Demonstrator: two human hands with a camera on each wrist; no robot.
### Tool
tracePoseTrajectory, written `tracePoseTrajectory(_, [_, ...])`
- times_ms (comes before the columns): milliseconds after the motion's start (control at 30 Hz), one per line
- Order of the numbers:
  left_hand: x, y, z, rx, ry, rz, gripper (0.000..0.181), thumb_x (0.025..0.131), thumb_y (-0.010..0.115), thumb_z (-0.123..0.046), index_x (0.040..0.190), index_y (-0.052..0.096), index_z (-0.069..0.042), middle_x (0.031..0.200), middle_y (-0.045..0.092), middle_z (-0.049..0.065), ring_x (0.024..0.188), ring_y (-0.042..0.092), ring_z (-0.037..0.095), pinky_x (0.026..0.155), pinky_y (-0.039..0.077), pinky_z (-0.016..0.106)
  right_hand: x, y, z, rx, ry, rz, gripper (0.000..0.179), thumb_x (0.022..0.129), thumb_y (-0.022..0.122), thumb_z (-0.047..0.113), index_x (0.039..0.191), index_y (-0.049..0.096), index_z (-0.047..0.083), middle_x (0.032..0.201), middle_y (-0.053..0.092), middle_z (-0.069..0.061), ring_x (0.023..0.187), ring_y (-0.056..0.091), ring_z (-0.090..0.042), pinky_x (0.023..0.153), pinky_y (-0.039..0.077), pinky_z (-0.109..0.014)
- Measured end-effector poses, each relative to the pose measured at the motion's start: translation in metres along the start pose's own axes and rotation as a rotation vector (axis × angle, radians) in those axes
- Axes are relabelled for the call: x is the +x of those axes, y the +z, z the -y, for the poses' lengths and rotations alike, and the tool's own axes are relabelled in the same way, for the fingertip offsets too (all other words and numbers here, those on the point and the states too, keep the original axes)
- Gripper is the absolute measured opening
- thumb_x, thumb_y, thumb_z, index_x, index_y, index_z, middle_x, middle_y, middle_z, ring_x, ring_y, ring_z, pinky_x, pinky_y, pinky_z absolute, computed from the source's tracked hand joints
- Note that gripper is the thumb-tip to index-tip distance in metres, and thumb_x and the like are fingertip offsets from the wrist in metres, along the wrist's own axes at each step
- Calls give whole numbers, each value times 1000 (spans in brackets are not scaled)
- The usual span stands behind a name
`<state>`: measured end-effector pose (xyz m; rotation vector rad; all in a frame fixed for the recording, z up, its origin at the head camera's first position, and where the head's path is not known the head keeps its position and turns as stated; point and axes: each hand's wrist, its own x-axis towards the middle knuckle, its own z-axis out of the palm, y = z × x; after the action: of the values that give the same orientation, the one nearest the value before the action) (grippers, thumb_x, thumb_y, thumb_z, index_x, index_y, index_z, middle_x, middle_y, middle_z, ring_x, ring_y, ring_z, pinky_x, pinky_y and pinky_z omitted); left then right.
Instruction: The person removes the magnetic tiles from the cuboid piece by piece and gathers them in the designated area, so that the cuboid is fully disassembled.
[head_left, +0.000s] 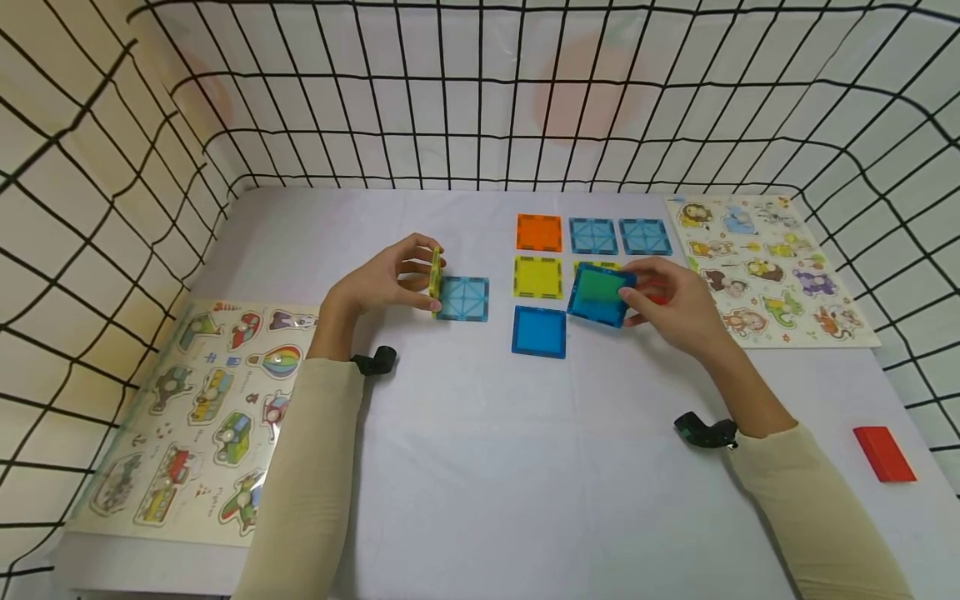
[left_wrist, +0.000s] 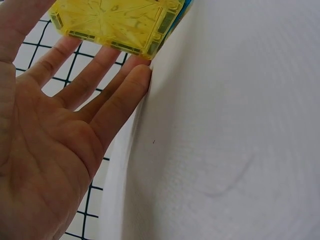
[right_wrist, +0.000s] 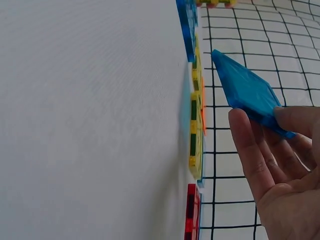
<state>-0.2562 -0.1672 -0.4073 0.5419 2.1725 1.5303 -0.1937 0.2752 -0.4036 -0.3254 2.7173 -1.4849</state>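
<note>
My left hand (head_left: 378,279) holds a yellow square magnetic tile (head_left: 435,282) on edge, between thumb and fingers, at the left side of a light blue tile (head_left: 464,299) lying flat. In the left wrist view that yellow tile (left_wrist: 115,22) stands upright at the fingertips. My right hand (head_left: 671,304) pinches a dark blue tile (head_left: 600,297) by its right side, tilted and raised off the table. It partly covers another yellow tile (head_left: 600,265). A red tile (right_wrist: 192,212) lies low in the right wrist view, mostly hidden by the right hand in the head view.
Flat tiles lie in rows: orange (head_left: 538,232), light blue (head_left: 593,237), light blue (head_left: 645,237), yellow (head_left: 537,277) and dark blue (head_left: 538,332). Picture boards lie left (head_left: 202,400) and right (head_left: 772,267). A red block (head_left: 885,454) sits far right. Black wire mesh (head_left: 480,104) encloses the table.
</note>
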Motion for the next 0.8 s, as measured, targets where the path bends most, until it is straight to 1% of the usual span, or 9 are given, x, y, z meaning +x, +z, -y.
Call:
tracePoseTrajectory(100, [3, -2, 8, 7, -1, -8, 84, 76, 90, -3, 144, 41, -6, 149, 50, 19, 139, 47, 32, 121, 38, 51, -2, -3, -3, -6, 20, 22, 38, 101, 67, 24, 137, 61, 13, 116, 61, -11, 81, 75, -12, 69, 63, -30])
tracePoseTrajectory(200, [4, -3, 11, 18, 7, -12, 85, 75, 92, -6, 144, 42, -9, 148, 52, 15, 138, 48, 29, 120, 40, 49, -3, -6, -6, -34, 35, 44, 39, 101, 68, 24, 138, 60, 13, 119, 64, -12, 79, 76, -15, 71, 62, -25])
tracePoseTrajectory(300, [4, -4, 12, 30, 18, -14, 84, 75, 93, -10, 143, 44, -11, 146, 54, 11, 136, 50, 26, 118, 42, 47, -5, -9, -9, -67, 37, 71, 37, 101, 67, 24, 137, 61, 14, 118, 65, -13, 74, 76, -18, 72, 60, -20])
tracePoseTrajectory(367, [4, -4, 12, 33, 25, -15, 83, 75, 93, -12, 143, 45, -12, 144, 55, 10, 134, 51, 24, 118, 43, 46, -6, -10, -11, -69, 28, 97, 36, 102, 67, 22, 136, 61, 13, 117, 65, -15, 73, 76, -20, 71, 60, -20])
tracePoseTrajectory(500, [4, -4, 12, 35, 29, -15, 83, 75, 93, -13, 142, 45, -12, 143, 56, 9, 133, 52, 24, 117, 44, 46, -6, -13, -14, -84, 19, 150, 35, 102, 66, 21, 135, 62, 12, 119, 62, -13, 76, 75, -19, 71, 61, -22])
tracePoseTrajectory(600, [5, -4, 13, 32, 24, -13, 83, 75, 93, -12, 143, 45, -12, 144, 55, 10, 134, 51, 25, 118, 43, 47, -7, -15, -13, -115, 46, 181, 36, 102, 66, 25, 136, 61, 14, 121, 60, -12, 80, 74, -22, 74, 59, -19])
tracePoseTrajectory(700, [5, -4, 14, 24, 19, -10, 83, 76, 92, -10, 144, 44, -11, 145, 54, 12, 136, 49, 27, 119, 41, 49, -7, -16, -11, -176, 71, 205, 45, 98, 72, 33, 138, 59, 17, 122, 60, -12, 92, 71, -26, 78, 55, -15])
tracePoseTrajectory(800, [4, -4, 12, 20, 8, -10, 83, 76, 91, -7, 144, 43, -10, 147, 53, 16, 137, 48, 28, 120, 39, 50, -7, -15, -11, -229, 64, 233, 64, 86, 85, 36, 141, 56, 19, 117, 62, -11, 101, 63, -27, 77, 55, -16])
